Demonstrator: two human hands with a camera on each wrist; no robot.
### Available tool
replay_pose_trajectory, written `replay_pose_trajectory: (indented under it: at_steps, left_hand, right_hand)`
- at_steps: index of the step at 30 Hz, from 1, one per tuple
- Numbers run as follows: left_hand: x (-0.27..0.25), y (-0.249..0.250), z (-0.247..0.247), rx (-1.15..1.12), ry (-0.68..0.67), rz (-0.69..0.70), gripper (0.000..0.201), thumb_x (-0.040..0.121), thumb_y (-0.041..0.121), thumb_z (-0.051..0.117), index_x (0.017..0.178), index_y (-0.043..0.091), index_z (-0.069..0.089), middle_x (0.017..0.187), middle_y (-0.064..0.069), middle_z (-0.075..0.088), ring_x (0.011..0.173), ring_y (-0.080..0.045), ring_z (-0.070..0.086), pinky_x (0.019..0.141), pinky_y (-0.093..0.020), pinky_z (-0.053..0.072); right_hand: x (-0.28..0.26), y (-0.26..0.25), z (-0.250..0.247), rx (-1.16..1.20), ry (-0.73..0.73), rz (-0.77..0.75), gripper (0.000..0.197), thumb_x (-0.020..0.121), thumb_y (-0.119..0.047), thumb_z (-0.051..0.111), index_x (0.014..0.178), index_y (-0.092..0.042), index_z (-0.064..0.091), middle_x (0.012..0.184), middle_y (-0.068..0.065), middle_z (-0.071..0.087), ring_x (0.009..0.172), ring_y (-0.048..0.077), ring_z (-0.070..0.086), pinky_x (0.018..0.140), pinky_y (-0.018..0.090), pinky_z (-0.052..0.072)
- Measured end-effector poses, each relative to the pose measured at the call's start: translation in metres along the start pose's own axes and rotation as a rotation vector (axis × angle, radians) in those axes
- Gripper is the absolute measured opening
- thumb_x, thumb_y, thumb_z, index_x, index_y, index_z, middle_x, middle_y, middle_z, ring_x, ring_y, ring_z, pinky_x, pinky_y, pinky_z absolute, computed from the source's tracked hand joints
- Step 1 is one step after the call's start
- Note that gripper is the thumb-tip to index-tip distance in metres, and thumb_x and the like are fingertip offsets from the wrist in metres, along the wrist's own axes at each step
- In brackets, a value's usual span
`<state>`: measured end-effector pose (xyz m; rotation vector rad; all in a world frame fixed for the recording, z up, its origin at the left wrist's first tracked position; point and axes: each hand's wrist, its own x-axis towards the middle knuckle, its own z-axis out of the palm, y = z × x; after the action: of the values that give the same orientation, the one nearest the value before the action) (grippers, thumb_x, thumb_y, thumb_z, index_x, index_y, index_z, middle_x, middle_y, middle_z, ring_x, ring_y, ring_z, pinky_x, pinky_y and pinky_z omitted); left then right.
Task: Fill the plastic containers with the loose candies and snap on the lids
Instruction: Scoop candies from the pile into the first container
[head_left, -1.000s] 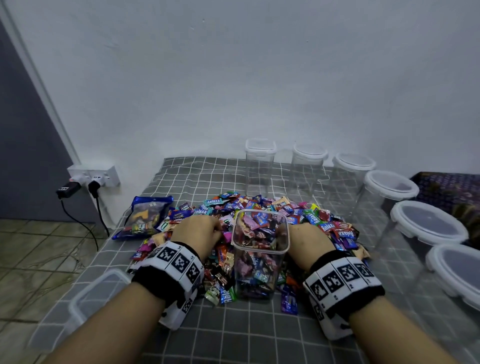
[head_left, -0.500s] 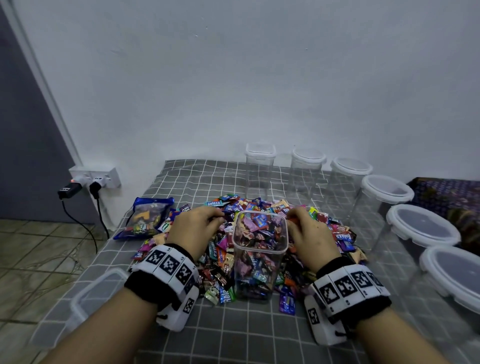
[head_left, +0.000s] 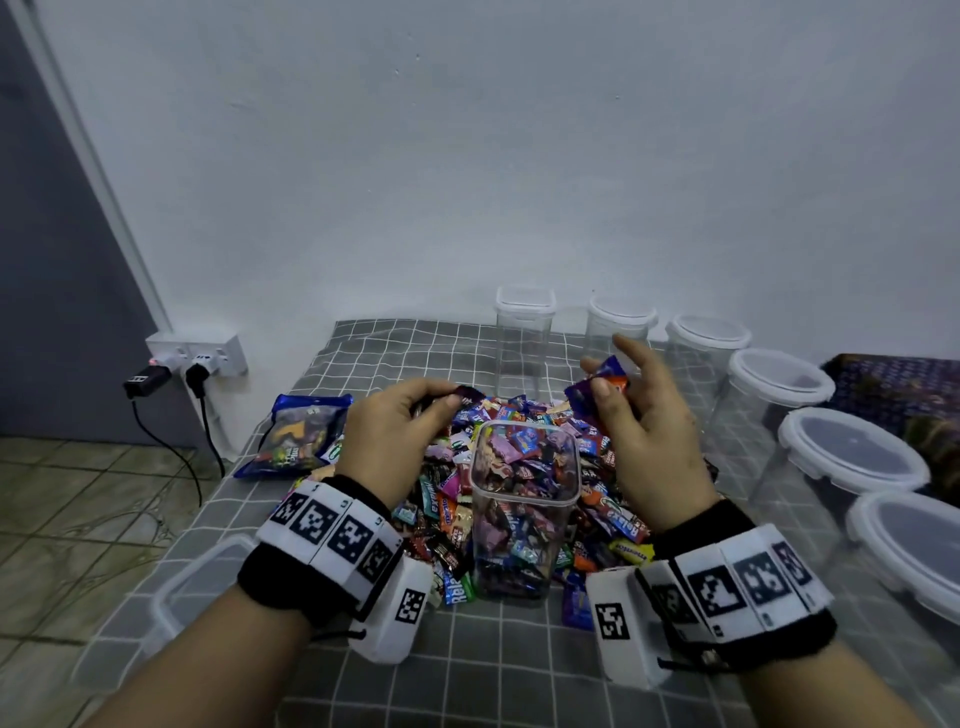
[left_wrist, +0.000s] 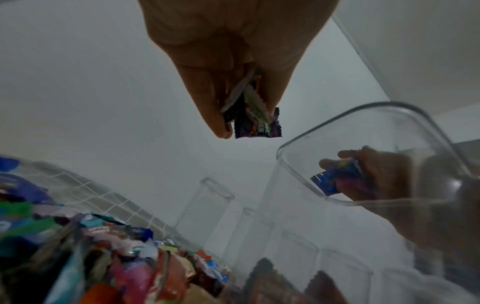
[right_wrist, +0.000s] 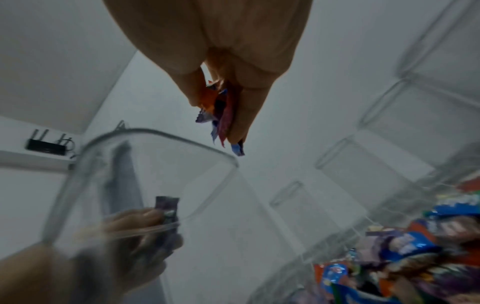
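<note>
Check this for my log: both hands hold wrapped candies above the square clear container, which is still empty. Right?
Not quite. Both the left hand and right hand do hold wrapped candies, but the square clear plastic container is already nearly full, as the head view shows.

My left hand (head_left: 400, 431) hides most of the candies (left_wrist: 249, 111) it pinches, count unreadable. Loose pile (left_wrist: 103, 263) at 7 o'clock in left wrist view is smeared, wrapper print illegible; right wrist view blurs the open container (right_wrist: 155, 185) too. Head view's right edge clips the lidded tub (head_left: 914, 551) at 4 o'clock.
</note>
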<state>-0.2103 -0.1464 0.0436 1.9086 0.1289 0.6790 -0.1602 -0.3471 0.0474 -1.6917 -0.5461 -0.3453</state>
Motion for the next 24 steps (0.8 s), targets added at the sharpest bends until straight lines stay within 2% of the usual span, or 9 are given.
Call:
replay_pose_trajectory:
  at_steps: [2,3,6,9,12,16,20,22,24]
  left_hand:
    - [-0.001,0.004,0.001,-0.029,0.005,0.006,0.017,0.085,0.014,0.066,0.083,0.031,0.068,0.074,0.013,0.066,0.064,0.007,0.061,0.061,-0.012,0.052]
    - [-0.001,0.005,0.001,-0.05,0.001,0.007,0.02,0.086,0.014,0.066,0.081,0.033,0.067,0.073,0.013,0.066,0.064,0.007,0.061,0.062,-0.012,0.053]
    - [-0.002,0.01,0.002,-0.096,-0.007,0.01,0.025,0.085,0.013,0.066,0.079,0.037,0.065,0.074,0.012,0.067,0.067,0.004,0.063,0.067,-0.018,0.055]
    - [-0.001,0.011,0.003,-0.118,0.002,0.001,0.025,0.084,0.013,0.067,0.078,0.037,0.066,0.076,0.011,0.069,0.072,-0.004,0.065,0.072,-0.027,0.057]
    - [-0.001,0.01,0.005,-0.131,0.0,-0.006,0.022,0.084,0.013,0.068,0.081,0.035,0.067,0.081,0.006,0.07,0.078,-0.012,0.067,0.077,-0.033,0.057]
    - [-0.002,0.009,0.006,-0.131,0.0,-0.008,0.021,0.084,0.013,0.068,0.082,0.034,0.068,0.082,0.006,0.07,0.08,-0.014,0.067,0.079,-0.036,0.057]
    - [-0.002,0.011,0.007,-0.147,0.003,-0.004,0.022,0.084,0.012,0.068,0.08,0.034,0.067,0.08,0.006,0.07,0.078,-0.011,0.067,0.077,-0.034,0.057]
    - [-0.002,0.014,0.007,-0.16,-0.001,0.011,0.022,0.084,0.013,0.068,0.079,0.034,0.067,0.08,0.006,0.07,0.077,-0.011,0.066,0.075,-0.032,0.057]
    - [-0.002,0.019,0.008,-0.18,-0.018,0.024,0.021,0.084,0.013,0.067,0.08,0.034,0.067,0.08,0.006,0.07,0.076,-0.011,0.065,0.072,-0.029,0.056]
  right_hand:
    - [-0.004,-0.006,0.007,-0.028,-0.014,-0.079,0.037,0.09,-0.038,0.05,0.126,-0.034,0.045,0.116,-0.003,0.063,0.107,0.01,0.061,0.094,0.043,0.05]
    - [-0.006,-0.007,0.01,-0.068,-0.023,-0.117,0.042,0.087,-0.043,0.046,0.127,-0.03,0.047,0.117,-0.003,0.064,0.106,0.01,0.062,0.093,0.04,0.051]
    - [-0.015,-0.008,0.02,-0.218,-0.049,-0.259,0.05,0.088,-0.04,0.041,0.128,-0.012,0.052,0.114,-0.002,0.065,0.1,0.005,0.059,0.087,0.021,0.047]
    - [-0.021,-0.006,0.027,-0.293,-0.084,-0.306,0.047,0.09,-0.035,0.041,0.127,-0.009,0.055,0.109,0.001,0.068,0.096,0.008,0.058,0.08,0.019,0.045]
    - [-0.023,-0.002,0.028,-0.341,-0.106,-0.324,0.044,0.092,-0.033,0.04,0.125,-0.009,0.058,0.11,0.003,0.069,0.101,0.009,0.056,0.083,0.016,0.042]
    - [-0.024,0.001,0.027,-0.293,-0.156,-0.278,0.049,0.094,-0.04,0.037,0.13,-0.013,0.055,0.119,0.0,0.066,0.106,0.006,0.06,0.09,0.02,0.046]
    - [-0.031,0.001,0.025,-0.251,-0.16,-0.238,0.055,0.094,-0.052,0.033,0.138,-0.021,0.044,0.126,-0.004,0.06,0.116,0.002,0.052,0.095,0.015,0.04]
    - [-0.036,0.003,0.021,-0.216,-0.159,-0.184,0.064,0.088,-0.067,0.031,0.139,-0.028,0.037,0.132,-0.011,0.053,0.122,-0.003,0.046,0.099,0.012,0.037]
    - [-0.042,0.007,0.017,-0.158,-0.17,-0.063,0.083,0.075,-0.079,0.041,0.142,-0.031,0.032,0.139,-0.018,0.043,0.128,-0.008,0.038,0.104,0.013,0.031]
